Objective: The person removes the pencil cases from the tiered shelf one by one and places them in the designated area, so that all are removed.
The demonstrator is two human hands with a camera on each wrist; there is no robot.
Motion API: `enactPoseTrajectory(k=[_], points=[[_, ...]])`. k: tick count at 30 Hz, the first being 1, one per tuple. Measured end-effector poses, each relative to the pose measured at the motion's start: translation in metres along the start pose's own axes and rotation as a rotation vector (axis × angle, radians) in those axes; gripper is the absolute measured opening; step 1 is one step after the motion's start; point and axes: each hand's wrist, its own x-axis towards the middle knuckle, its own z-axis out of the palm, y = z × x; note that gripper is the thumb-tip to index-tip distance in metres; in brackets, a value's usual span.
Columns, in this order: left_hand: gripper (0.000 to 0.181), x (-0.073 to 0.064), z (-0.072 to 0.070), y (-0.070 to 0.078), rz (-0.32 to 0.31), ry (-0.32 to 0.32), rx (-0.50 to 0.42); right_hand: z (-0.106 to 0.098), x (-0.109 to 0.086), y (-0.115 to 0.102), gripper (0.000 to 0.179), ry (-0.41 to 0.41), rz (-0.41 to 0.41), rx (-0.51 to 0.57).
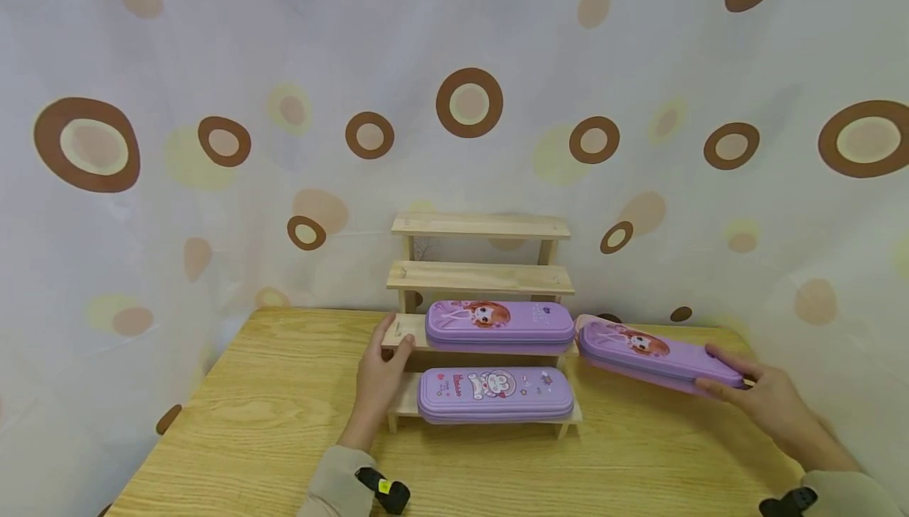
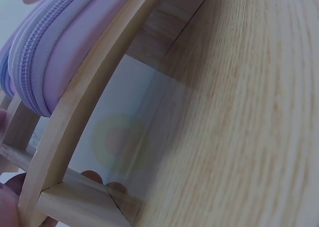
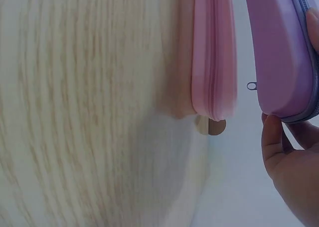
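My right hand (image 1: 777, 406) pinches the right end of a purple pencil case (image 1: 682, 359) with a red-haired girl printed on its lid, held above the table. A pink zippered case (image 3: 214, 53) lies on the table beneath it in the right wrist view, mostly hidden in the head view. My left hand (image 1: 379, 371) grips the left end of a step on the stepped wooden rack (image 1: 479, 276). On that step rests another girl-print purple pencil case (image 1: 500, 324). A lilac pencil case (image 1: 495, 395) with a rabbit print sits on the lowest step.
The rack's two upper steps rise behind the cases. It stands on a wood-grain table (image 1: 270, 406), near a white curtain (image 1: 454, 170) with brown rings and pale spots. Small black devices are strapped to both sleeves.
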Motion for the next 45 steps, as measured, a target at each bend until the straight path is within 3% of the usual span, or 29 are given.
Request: enactPoseTrajectory(k=[7, 12, 16, 26, 33, 45], points=[[0.057, 0.001, -0.001, 0.001, 0.007, -0.017, -0.029, 0.006, 0.0, 0.004, 0.079, -0.063, 0.03, -0.065], [0.057, 0.0, -0.002, 0.004, 0.005, -0.021, -0.032, 0.01, 0.001, 0.006, 0.077, -0.033, -0.001, -0.138], [0.057, 0.0, -0.002, 0.005, 0.012, -0.017, -0.028, 0.013, 0.001, 0.007, 0.074, -0.025, -0.013, -0.127], [0.058, 0.001, -0.002, 0.004, 0.012, -0.019, -0.033, 0.011, 0.003, 0.005, 0.073, -0.108, 0.0, -0.146], [0.058, 0.0, -0.002, 0.003, 0.014, -0.022, -0.033, 0.012, 0.002, 0.007, 0.075, -0.157, 0.062, -0.139], [0.058, 0.001, -0.002, 0.001, 0.006, -0.027, -0.045, 0.013, 0.006, 0.01, 0.076, -0.189, 0.062, -0.189]])
